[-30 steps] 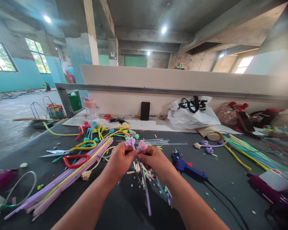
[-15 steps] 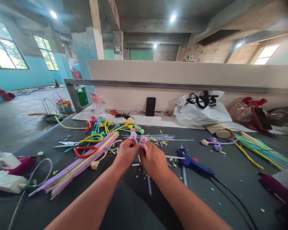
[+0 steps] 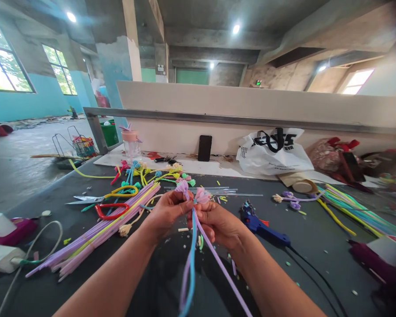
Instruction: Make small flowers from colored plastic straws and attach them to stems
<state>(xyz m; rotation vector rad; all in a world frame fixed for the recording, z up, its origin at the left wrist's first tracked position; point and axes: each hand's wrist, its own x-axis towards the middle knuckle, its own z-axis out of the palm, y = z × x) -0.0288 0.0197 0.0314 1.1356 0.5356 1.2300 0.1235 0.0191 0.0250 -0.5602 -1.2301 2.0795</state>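
My left hand (image 3: pixel 165 212) pinches just below a purple pipe-cleaner flower (image 3: pixel 182 188). Close beside it, my right hand (image 3: pixel 225 222) has its thumb and fingers closed at the base of a pink pipe-cleaner flower (image 3: pixel 203 196). Fingertips of both hands nearly meet at the stems. From there a blue stem (image 3: pixel 193 259) and a purple stem (image 3: pixel 222 266) hang down toward me, with another purple one partly behind the blue. Which stem belongs to which flower is hidden by the fingers.
Left are scissors (image 3: pixel 114 209) on a bundle of pink and purple pipe cleaners (image 3: pixel 95 233), with finished flowers (image 3: pixel 145 171) behind. A blue glue gun (image 3: pixel 267 231) lies right, its cord running frontward. Clear sticks (image 3: pixel 218 191), a phone (image 3: pixel 205 148) and a white bag (image 3: pixel 273 152) stand farther back.
Both hands have turned and come slightly nearer, so the flowers look larger. Long blue and purple stems now show hanging below the fingers. The whole view has shifted a little.
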